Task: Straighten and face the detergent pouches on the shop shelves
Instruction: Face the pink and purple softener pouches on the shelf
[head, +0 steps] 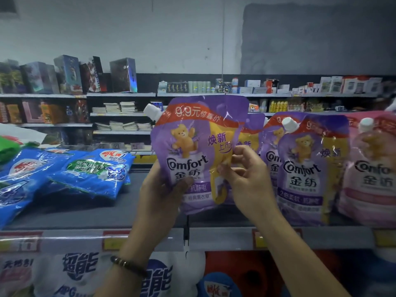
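The purple pouch [192, 151] I hold has a red banner with white lettering across its top, a yellow panel down one side, a golden-brown bear and a white cap. The standing pouch [308, 168] shows the same purple, yellow and red. The pink pouch [372, 179] also has a red banner. The flat bags [94, 174] are bright blue with green and white patches. My bracelet [128, 265] has dark brown beads.

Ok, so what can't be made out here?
Head view only.
The held purple pouch: lower sides covered by the left hand and right hand.
The pouch behind it: mostly hidden by the held purple pouch.
The pink pouch: cut by the right edge.
The price labels: blurred, unreadable.
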